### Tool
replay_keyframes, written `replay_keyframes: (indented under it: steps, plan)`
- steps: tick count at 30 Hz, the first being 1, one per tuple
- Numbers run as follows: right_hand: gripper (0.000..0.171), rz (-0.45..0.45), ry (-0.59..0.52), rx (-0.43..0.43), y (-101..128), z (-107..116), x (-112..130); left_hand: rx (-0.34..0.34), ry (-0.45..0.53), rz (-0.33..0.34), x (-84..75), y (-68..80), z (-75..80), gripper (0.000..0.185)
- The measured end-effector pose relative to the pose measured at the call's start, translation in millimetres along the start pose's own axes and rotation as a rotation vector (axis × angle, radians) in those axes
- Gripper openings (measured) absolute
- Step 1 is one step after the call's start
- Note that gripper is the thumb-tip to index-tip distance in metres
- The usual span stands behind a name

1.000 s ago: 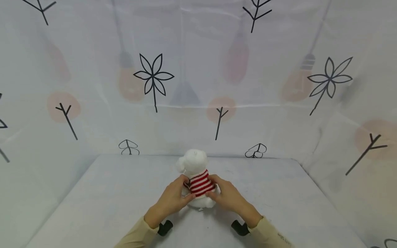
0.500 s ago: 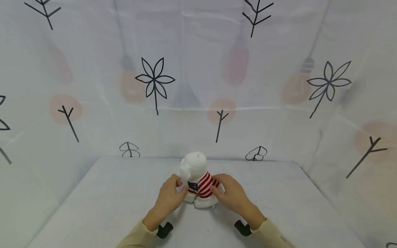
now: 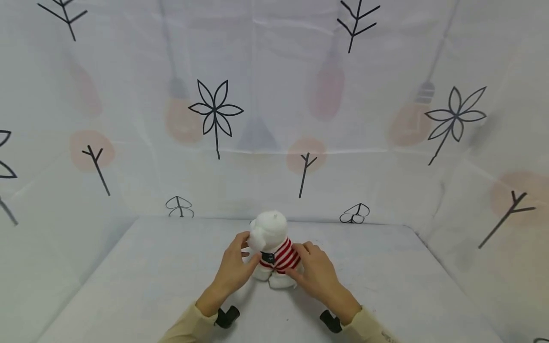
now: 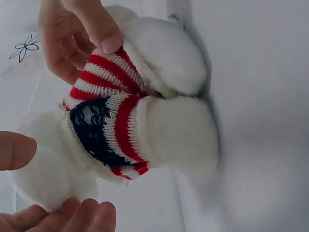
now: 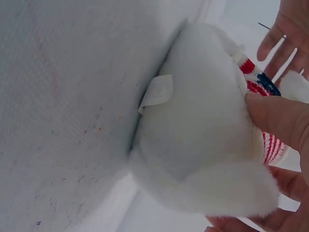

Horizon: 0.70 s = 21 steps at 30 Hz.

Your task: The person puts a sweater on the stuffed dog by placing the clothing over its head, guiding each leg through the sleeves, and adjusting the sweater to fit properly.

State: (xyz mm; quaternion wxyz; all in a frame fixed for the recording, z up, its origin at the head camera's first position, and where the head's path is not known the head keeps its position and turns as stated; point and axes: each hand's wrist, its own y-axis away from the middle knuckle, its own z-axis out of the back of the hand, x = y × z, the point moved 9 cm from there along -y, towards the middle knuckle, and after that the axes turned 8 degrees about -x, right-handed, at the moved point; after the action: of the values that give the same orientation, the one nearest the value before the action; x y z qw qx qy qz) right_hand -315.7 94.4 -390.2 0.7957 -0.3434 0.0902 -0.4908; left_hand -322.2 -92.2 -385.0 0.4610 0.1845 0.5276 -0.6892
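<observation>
A white plush toy sits upright on the white surface in the head view. It wears a red-and-white striped knit sweater with a dark blue patch on it. My right hand holds the toy's right side, its thumb pressed on the knit and its fingers round the far side. On the other side my left hand is spread loosely beside the toy's head, fingertips at the fur and thumb apart from it. A small white tag sticks out low on the toy's body.
The white tabletop runs back to a white curtain printed with black plants and pale bulbs. Black wrist-worn pieces show beneath both forearms. Beige sleeves cover the arms.
The plush toy has turned so that its dark blue patch and both feet show in the head view. My left hand has loosened from the sweater and spread by the head.
</observation>
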Motion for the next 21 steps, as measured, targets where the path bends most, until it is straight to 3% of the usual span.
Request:
replay_keyframes:
  steps: [5, 8, 12, 16, 21]
  plan:
    - [0.057, 0.001, -0.017, 0.005, -0.4, 1.0, -4.7, 0.011, 0.044, 0.009, -4.4, 0.0, -2.2, 0.046]
    - [0.056, 0.012, -0.017, 0.021, -1.4, -1.8, -10.4, 0.031, 0.059, 0.011, -6.6, 1.6, -4.8, 0.035]
    - [0.055, 0.049, -0.016, 0.036, -2.9, -4.3, -19.4, 0.025, 0.041, -0.054, -13.9, 3.4, -6.2, 0.015]
    - [0.054, 0.083, -0.025, 0.031, -3.2, -3.3, -24.5, -0.049, 0.013, -0.114, -18.8, 3.0, -1.2, 0.008]
    - [0.048, 0.087, -0.086, -0.064, -4.0, 9.4, -18.5, -0.185, -0.034, -0.095, -15.1, -1.1, 13.1, 0.024]
